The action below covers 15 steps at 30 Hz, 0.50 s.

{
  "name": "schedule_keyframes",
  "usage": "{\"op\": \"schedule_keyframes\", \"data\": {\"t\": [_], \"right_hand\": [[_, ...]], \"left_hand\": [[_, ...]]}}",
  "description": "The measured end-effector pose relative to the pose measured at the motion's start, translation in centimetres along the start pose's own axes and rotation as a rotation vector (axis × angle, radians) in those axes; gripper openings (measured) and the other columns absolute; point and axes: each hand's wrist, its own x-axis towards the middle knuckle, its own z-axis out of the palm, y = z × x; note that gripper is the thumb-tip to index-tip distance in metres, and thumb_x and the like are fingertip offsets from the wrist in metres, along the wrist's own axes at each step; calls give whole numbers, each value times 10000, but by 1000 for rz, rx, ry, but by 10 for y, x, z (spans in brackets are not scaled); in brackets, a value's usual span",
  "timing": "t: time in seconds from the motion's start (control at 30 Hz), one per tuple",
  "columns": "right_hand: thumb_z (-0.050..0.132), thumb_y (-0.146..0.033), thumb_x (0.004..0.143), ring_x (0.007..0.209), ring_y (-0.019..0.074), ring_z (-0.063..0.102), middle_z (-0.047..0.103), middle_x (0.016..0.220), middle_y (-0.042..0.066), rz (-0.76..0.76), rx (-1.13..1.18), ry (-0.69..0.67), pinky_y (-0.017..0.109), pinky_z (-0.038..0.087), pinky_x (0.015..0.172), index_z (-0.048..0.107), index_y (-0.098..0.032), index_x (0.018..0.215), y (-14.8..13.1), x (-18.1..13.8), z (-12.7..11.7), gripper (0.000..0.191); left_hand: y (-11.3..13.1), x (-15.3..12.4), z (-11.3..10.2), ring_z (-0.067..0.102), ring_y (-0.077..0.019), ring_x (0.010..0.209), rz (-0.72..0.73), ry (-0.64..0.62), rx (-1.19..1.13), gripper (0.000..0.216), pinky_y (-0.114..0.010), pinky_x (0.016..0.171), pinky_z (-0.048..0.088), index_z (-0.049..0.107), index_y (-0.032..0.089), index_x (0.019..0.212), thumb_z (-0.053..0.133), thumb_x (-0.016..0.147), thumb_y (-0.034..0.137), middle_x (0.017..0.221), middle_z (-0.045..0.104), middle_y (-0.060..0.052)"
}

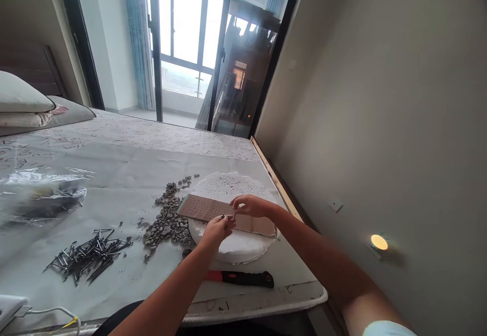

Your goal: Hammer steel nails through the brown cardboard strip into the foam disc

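Observation:
My left hand [220, 227] is closed in a pinch, and a small dark end like a nail head shows at its fingers. Close against it, my right hand [249, 205] has bent fingers pressed near the left fingertips; what they hold is too small to make out. Both hands are over a brown board [205, 208] dotted with small holes on its left part. That board lies across a round white foam slab [243, 250]. Nearer to me, a hammer [247, 278] with a red and black handle lies partly hidden behind my left forearm.
Left of the slab spreads a heap of grey stone chips [169, 222]. Farther left lie a pile of dark nails [89, 255] and a clear plastic bag [41, 194]. A white plug with a cable [49, 309] sits at the lower left. The wall [380, 123] rises on the right.

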Motion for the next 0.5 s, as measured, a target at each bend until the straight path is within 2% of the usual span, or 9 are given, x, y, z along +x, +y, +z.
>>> {"op": "schedule_keyframes", "data": {"t": [0.1, 0.2, 0.33, 0.4, 0.5], "right_hand": [[521, -228, 773, 873, 139, 590, 649, 1028, 62, -64, 160, 5, 240, 444, 744, 650, -160, 808, -12, -10, 7, 150], [536, -246, 764, 844, 146, 602, 672, 945, 62, -13, 266, 36, 240, 455, 717, 662, -155, 817, -16, -17, 17, 165], [540, -318, 772, 809, 145, 619, 690, 889, 55, 34, 376, 80, 219, 459, 673, 668, -157, 882, -13, -25, 24, 233], [516, -357, 792, 795, 141, 627, 699, 867, 48, 30, 352, 102, 210, 460, 663, 664, -158, 932, -7, -27, 22, 285], [393, -354, 865, 818, 127, 631, 699, 921, 51, 115, 75, 203, 200, 457, 687, 623, -153, 1057, 9, -27, 16, 360]], "left_hand": [[0, -10, 5, 611, -137, 620, -175, -187, -29, 73, -254, 622, 462, 534, 136, 833, 489, 802, 186, 708, 636, -62], [1, -17, 9, 531, -91, 483, -247, -208, -101, 68, -216, 531, 424, 489, 151, 777, 438, 819, 167, 561, 539, 0], [5, -20, 9, 532, -114, 510, -286, -217, -133, 109, -221, 523, 422, 464, 160, 750, 410, 841, 185, 489, 431, 26], [7, -20, 9, 486, -95, 471, -284, -230, -179, 110, -209, 493, 402, 460, 160, 746, 406, 841, 177, 491, 411, 33], [6, -21, 10, 381, -65, 401, -280, -190, -238, 134, -183, 426, 329, 450, 156, 723, 372, 831, 141, 479, 372, 44]]}}
